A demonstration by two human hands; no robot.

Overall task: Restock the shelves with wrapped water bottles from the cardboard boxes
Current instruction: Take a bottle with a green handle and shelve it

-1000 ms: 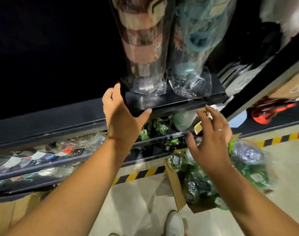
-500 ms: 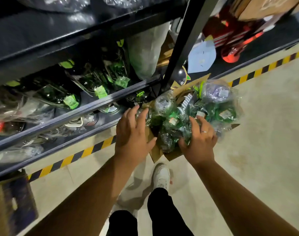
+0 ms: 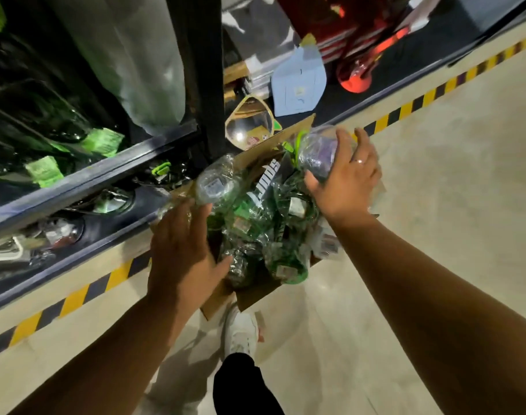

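The right hand point(image 3: 345, 181) has its fingers curled round the purple wrapped bottle point(image 3: 317, 154) at the far right corner of the cardboard box point(image 3: 255, 292), with the shelves point(image 3: 91, 175) up and left of it. The left hand point(image 3: 181, 250) hovers over the box's left side, fingers spread, holding nothing.

We noted bold white letters point(image 3: 263, 188) on a dark pack point(image 3: 278, 172) in the cardboard box point(image 3: 255, 292), partly hidden and illegible. Stickers point(image 3: 213, 187) on wrapped bottles point(image 3: 226, 172) and green tags point(image 3: 44, 172) were too blurred to read.
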